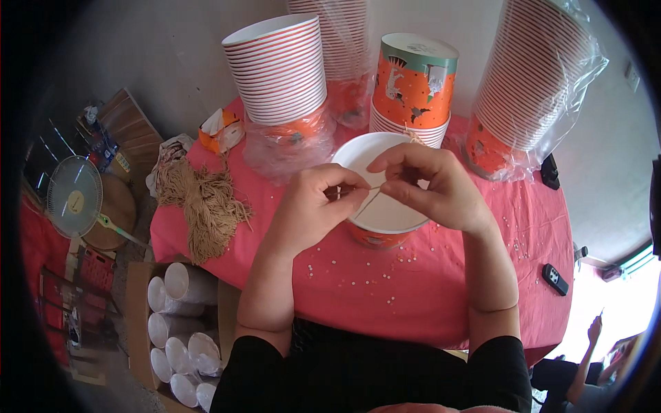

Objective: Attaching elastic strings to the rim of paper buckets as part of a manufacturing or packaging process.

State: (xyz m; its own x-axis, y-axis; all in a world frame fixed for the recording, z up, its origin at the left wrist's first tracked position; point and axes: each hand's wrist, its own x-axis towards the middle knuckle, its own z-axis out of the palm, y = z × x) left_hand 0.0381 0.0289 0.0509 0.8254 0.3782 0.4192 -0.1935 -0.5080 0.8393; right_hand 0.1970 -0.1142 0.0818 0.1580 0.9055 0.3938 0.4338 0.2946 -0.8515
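A white-lined paper bucket (pixel 383 239) with an orange outside stands upright in front of me on the table. Over its mouth, my left hand (pixel 310 206) pinches a thin tan cord (pixel 369 204) between thumb and fingertips. My right hand (pixel 444 186) meets it there, thumb and index finger closed on the same cord. A short length slants down between the hands, and a bit of cord shows at the bucket's far rim. Left of my hands lies a loose bundle of tan cords (pixel 206 206).
Behind are an upside-down orange bucket (pixel 416 82) on stacked ones, a tall bucket stack (pixel 279 69) and a plastic-wrapped stack (pixel 533 82). White dots dot the pink tablecloth (pixel 427 303). A black remote-like device (pixel 555 279) lies right. Below left, a cardboard box (pixel 141 330) holds wrapped white buckets.
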